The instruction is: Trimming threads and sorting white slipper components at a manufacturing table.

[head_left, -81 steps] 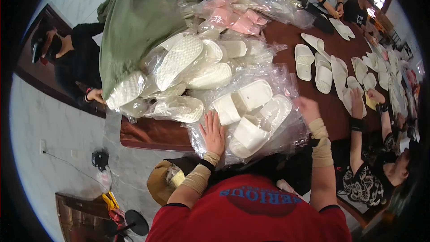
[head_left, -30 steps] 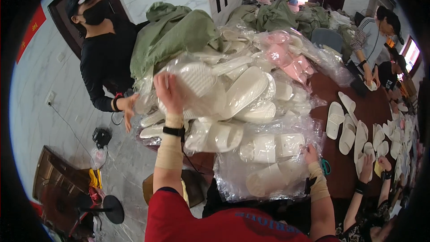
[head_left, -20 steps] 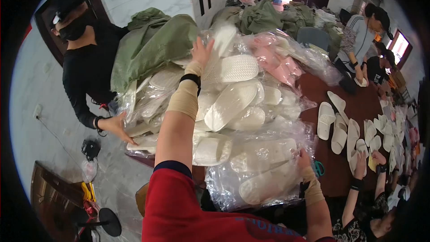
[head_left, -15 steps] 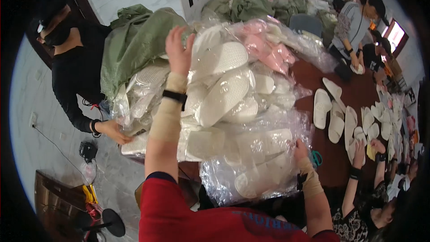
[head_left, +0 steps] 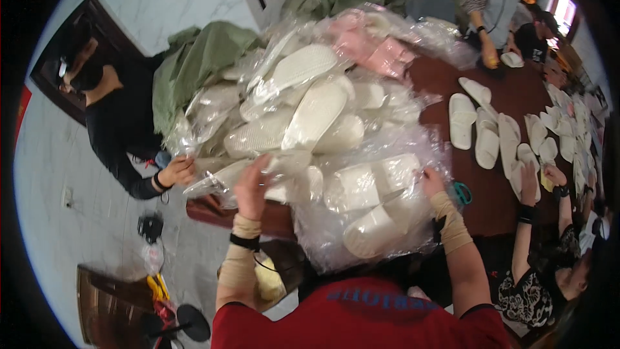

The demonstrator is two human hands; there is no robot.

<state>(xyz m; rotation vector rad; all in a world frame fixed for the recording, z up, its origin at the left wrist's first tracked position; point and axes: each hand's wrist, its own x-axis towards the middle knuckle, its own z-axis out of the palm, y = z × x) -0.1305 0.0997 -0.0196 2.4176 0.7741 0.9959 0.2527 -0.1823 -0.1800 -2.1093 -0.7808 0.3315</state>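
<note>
A heap of white slippers (head_left: 316, 113) in clear plastic lies in front of me. My left hand (head_left: 250, 189) is at the heap's near edge, fingers curled against a plastic-wrapped slipper; its fingertips are partly lost in the film. At the heap's near right, a large clear plastic bag (head_left: 316, 239) lies flat with white slippers (head_left: 374, 229) inside. My right hand (head_left: 434, 182) pinches this bag's right edge. Both my wrists are wrapped in beige bandage with a dark band.
A person in black (head_left: 119, 119) at the left touches the heap's edge. Green sacks (head_left: 200, 58) and pink bagged slippers (head_left: 368, 42) are farther back. Loose white slippers (head_left: 462, 119) lie on the brown table (head_left: 423, 84) by teal scissors (head_left: 462, 192). Other people work along the right side.
My left hand has come down from the top of the heap to its near edge, and the front slippers have shifted. My right hand stays at the bag's edge.
</note>
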